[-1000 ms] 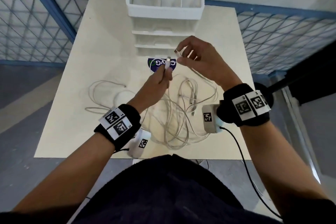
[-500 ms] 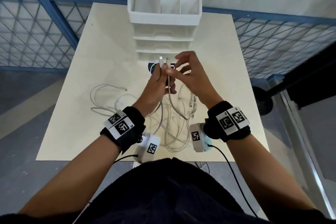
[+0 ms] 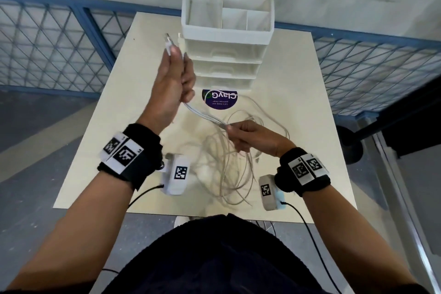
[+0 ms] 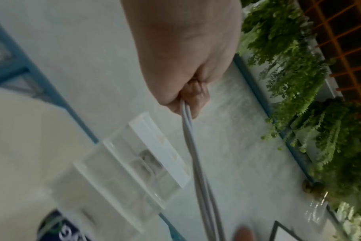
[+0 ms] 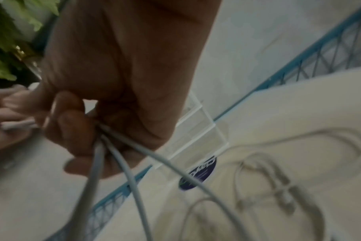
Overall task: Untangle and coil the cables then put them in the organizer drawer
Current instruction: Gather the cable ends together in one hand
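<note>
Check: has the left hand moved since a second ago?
Yes. The left hand has risen up and left, from below the organizer to beside its drawers.

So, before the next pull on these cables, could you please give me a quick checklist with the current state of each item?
1. Left hand grips the cable ends: ok.
2. Right hand holds the same strands lower down: ok.
3. Strands between the hands taut: ok.
4. Tangle on the table freed: not ok, loops overlap.
5. Organizer drawer open to take a coil: not ok, the drawers look closed.
6. Number of separate cables: cannot tell.
</note>
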Motion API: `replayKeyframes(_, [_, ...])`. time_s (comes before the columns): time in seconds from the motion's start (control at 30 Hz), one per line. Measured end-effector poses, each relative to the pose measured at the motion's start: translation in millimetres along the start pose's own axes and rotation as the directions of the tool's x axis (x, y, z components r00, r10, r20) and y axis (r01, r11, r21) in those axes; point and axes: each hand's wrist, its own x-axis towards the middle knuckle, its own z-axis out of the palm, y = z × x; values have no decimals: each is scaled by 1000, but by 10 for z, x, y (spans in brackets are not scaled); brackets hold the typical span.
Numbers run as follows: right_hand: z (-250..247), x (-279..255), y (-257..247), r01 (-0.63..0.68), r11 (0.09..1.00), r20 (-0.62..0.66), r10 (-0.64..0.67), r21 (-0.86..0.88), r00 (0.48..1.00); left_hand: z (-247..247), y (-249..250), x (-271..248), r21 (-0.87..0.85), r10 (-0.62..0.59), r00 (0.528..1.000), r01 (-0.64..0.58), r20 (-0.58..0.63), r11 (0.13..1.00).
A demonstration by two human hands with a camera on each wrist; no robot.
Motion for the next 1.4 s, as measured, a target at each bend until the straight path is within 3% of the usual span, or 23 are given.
replayKeyframes(0.1, [-290,-103,150,-135,971,-104,116,-198,988,-262,120,-12,181,74,996,-62,-59,982])
replayKeyframes(0.23, [-512,-222,238,-138,975,-185,106,-172,977,-491,84,-47,331,123,990,-95,-64,939])
replayKeyframes(0.33, [-455,-120,134,-135,946,-154,92,-294,984,-383,-37,-65,429,129,990,-93,-56,899])
replayKeyframes(0.47, [-146,76,122,-201,859,-43,205,-470,978,-216,19,-2,402,148,986,-104,-80,910])
replayKeyframes(0.57, [130,210,109,-187,910,-17,194,-369,981,-50,123,30,242,148,987,-128,-69,962])
replayKeyframes(0.73, [369,437,-169,58,943,-39,-75,-327,996,181,148,-11,117,113,993,-109,-24,987])
replayKeyframes(0.8, [386,460,-292,80,955,-58,-100,-285,993,189,132,-20,101,109,994,-106,-19,989])
replayKeyframes(0.9, [375,393,-368,122,982,94,-109,-144,990,128,157,-17,121,129,991,-124,-33,985])
replayKeyframes(1.03, [199,184,-218,19,993,115,-6,-117,993,-233,228,53,239,237,965,-207,-108,949])
replayKeyframes(1.1, [-2,37,-38,-51,979,52,62,-199,997,-496,257,85,325,297,946,-243,-128,914])
replayKeyframes(1.17, [-192,-96,102,-74,981,-49,67,-177,997,-642,250,44,435,317,943,-244,-103,867])
replayKeyframes(1.23, [-284,-151,102,-97,988,-140,81,-119,987,-588,150,-40,580,266,963,-189,-51,793])
replayKeyframes(1.3, [-274,-119,-26,-98,984,-185,70,-147,980,-425,-13,-116,664,99,995,-90,24,743])
replayKeyframes(1.33, [-240,-83,-118,-88,981,-188,56,-171,981,-339,-96,-145,659,-12,994,-63,109,750])
replayKeyframes(1.4, [-162,-18,-324,-43,975,-176,4,-220,984,-156,-194,-188,657,-183,942,-50,281,753])
